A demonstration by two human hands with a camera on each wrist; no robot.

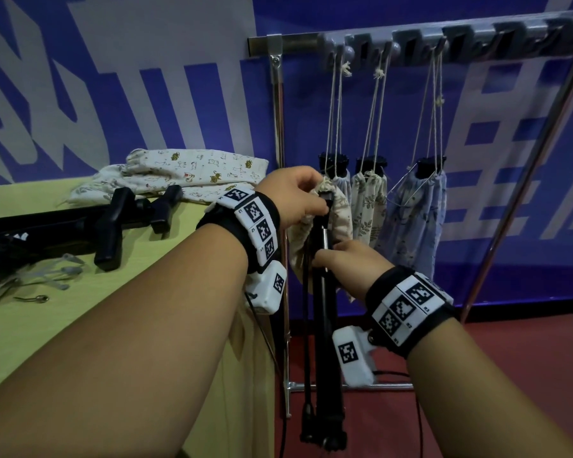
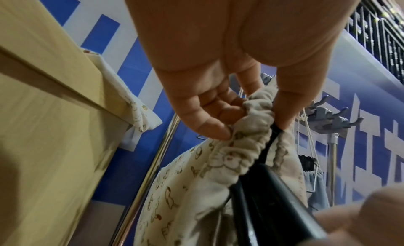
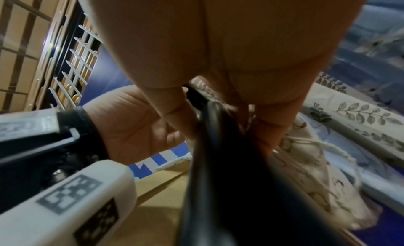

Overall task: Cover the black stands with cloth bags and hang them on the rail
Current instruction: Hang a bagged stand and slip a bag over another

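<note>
The chrome garment rail (image 1: 444, 41), with its grey hook strip, already carries three bagged black stands (image 1: 368, 200) hung by their drawstrings; on the yellow-green table (image 1: 80, 325) to the left lie more black plastic stands (image 1: 113, 223) and a pile of printed cream cloth bags (image 1: 192, 173).

In front of the rail's left post, a long black folded stand (image 1: 325, 309) is held roughly upright, its foot near the red floor. The right hand (image 1: 341, 259) is curled round its upper shaft. A cream drawstring bag with a small brown print (image 2: 207, 180) sits at the stand's top, its gathered mouth pinched between the thumb and fingers of the left hand (image 1: 295, 196).

To do this step well, I judge the right hand should hold the stand steady while the left spreads the puckered mouth wide enough to clear the head. The cloth can then be drawn evenly along the shaft, without snagging on the clamp parts, and the cord left free for a hook.

No brand or readable writing shows; the wristbands bear only square black-and-white marker codes, and the big white shapes on the blue wall cannot be read.
</note>
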